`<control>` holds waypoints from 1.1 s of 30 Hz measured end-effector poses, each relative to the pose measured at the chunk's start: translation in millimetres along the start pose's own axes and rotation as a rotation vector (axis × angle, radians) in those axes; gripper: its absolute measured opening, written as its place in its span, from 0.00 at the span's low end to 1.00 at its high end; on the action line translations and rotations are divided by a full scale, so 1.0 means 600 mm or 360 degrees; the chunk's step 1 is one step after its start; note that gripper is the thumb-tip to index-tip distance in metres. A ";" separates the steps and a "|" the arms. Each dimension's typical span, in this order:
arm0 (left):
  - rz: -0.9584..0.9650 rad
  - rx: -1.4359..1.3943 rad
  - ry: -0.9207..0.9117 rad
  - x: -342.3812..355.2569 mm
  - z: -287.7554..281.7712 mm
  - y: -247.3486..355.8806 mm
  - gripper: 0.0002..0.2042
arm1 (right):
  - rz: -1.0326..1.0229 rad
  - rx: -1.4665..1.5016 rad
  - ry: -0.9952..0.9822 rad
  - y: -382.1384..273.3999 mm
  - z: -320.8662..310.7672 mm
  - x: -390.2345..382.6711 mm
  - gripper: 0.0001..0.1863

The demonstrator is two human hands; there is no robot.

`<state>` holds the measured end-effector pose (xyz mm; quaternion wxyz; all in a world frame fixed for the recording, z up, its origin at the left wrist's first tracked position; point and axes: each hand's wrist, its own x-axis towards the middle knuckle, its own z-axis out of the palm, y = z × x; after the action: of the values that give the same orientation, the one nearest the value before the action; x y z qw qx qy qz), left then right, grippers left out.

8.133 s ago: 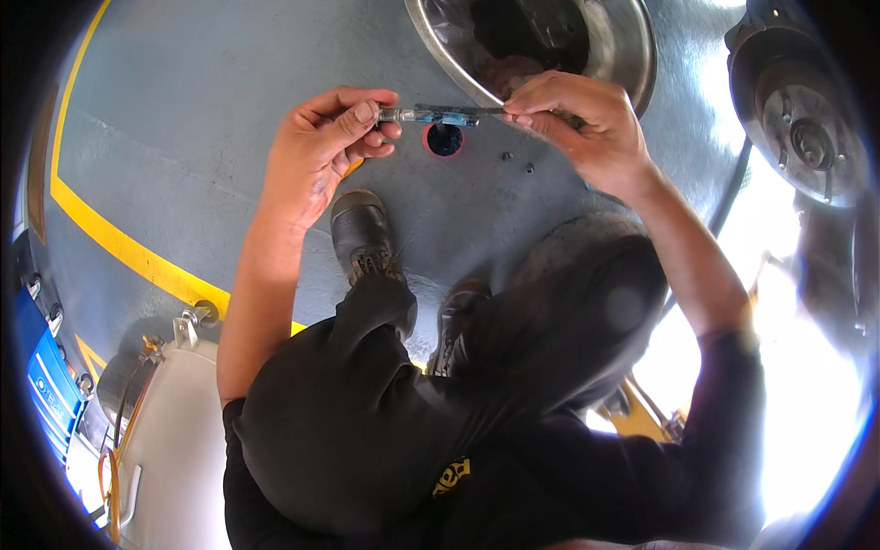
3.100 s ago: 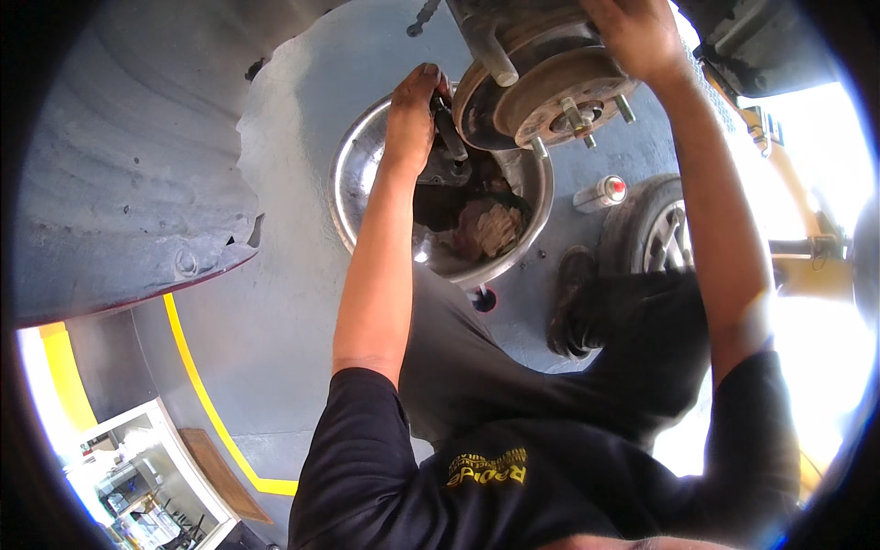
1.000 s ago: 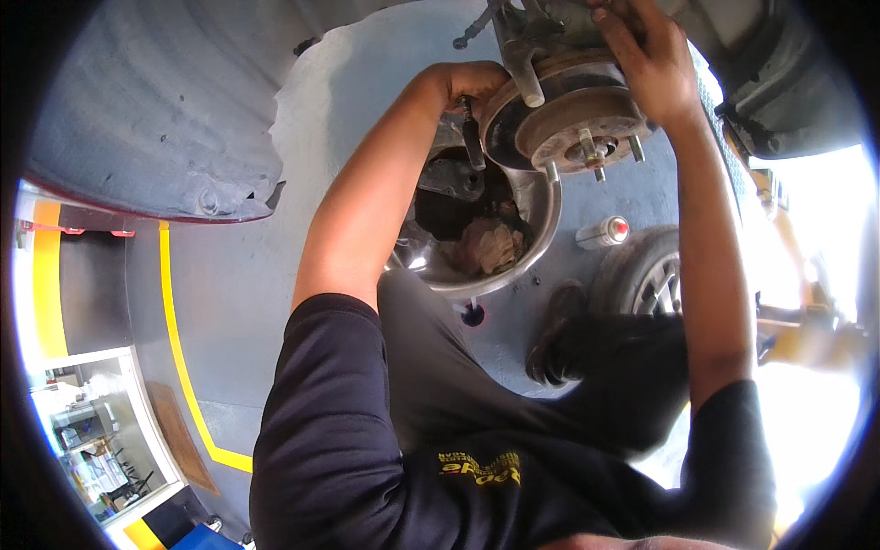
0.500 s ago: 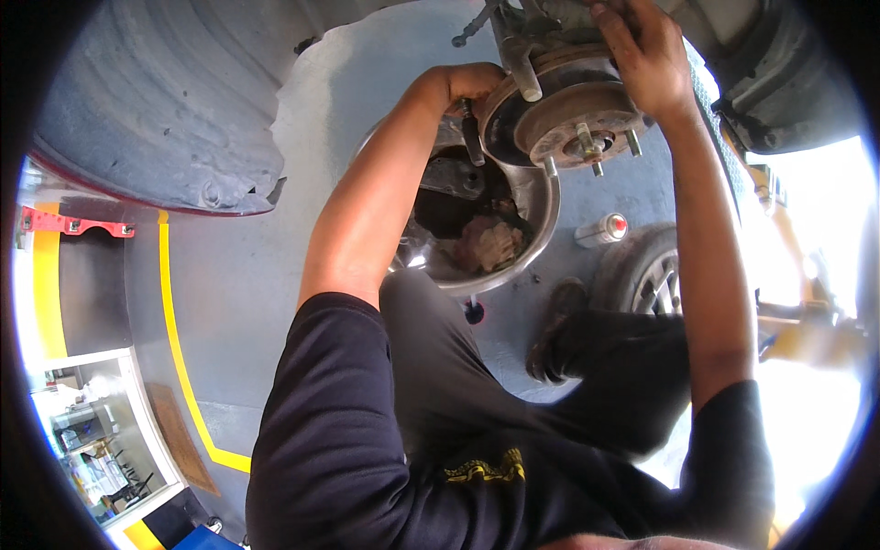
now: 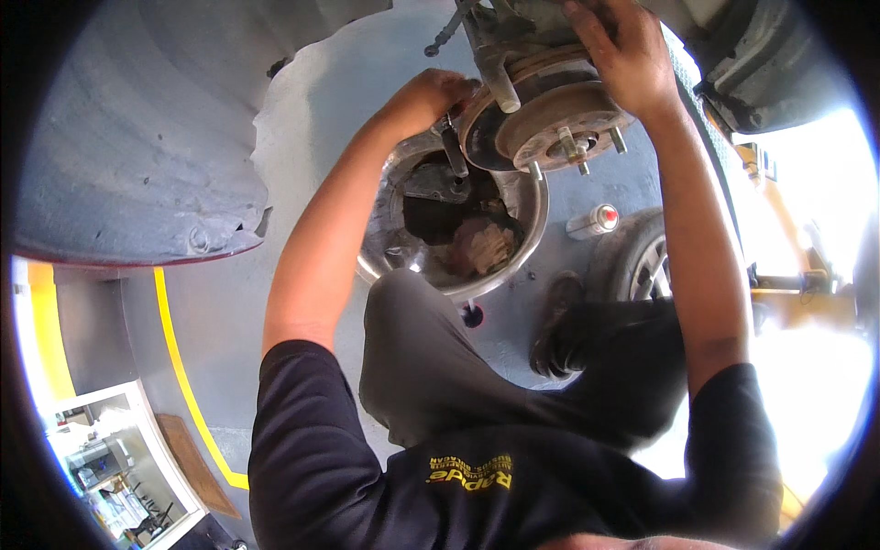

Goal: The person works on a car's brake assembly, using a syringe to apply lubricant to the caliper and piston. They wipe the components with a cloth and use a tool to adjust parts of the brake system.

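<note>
A rusty brake disc (image 5: 541,128) with several wheel studs hangs at the upper middle, a brake assembly (image 5: 522,41) behind it. My right hand (image 5: 632,64) is curled over the assembly's upper right side, thumb toward me; its other fingertips are partly hidden. My left hand (image 5: 435,99) is beside the disc's left edge, fingers curled in. Below it hangs a short dark rod (image 5: 454,151), ribbed near the top; I cannot tell if my fingers hold it. Underneath, a round metal basin (image 5: 541,206) contains a dark flat part and a crumpled tan-and-reddish lump (image 5: 481,247).
A white can with a red top (image 5: 594,222) stands right of the basin, near a wheel with a tyre (image 5: 642,261). Dark fender liner (image 5: 137,137) curves across the upper left. A yellow line (image 5: 183,385) runs along the grey floor.
My left hand has drawn slightly left, away from the disc. The whole view has shifted a little, and my right hand keeps its place on the brake assembly.
</note>
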<state>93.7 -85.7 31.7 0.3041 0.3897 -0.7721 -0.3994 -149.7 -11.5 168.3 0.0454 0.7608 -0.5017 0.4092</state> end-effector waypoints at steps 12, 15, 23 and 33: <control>0.0142 -0.0227 0.0186 -0.014 0.004 -0.023 0.20 | 0.0068 0.0143 -0.0092 -0.027 -0.007 0.003 0.10; 0.0140 -0.0221 0.0319 -0.014 0.010 -0.030 0.20 | 0.0073 0.0160 -0.0105 -0.028 -0.005 0.004 0.09; 0.0360 0.0060 0.0285 0.007 0.004 -0.058 0.19 | 0.0157 0.0487 -0.0220 -0.028 -0.005 0.002 0.09; 0.0176 0.0692 -0.0088 -0.044 -0.001 0.029 0.14 | 0.0038 0.0099 0.0001 -0.026 -0.005 -0.005 0.11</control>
<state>101.7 -57.0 42.9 0.2130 0.3921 -0.8682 -0.2169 -139.4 0.0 173.8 0.0170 0.7556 -0.4979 0.4253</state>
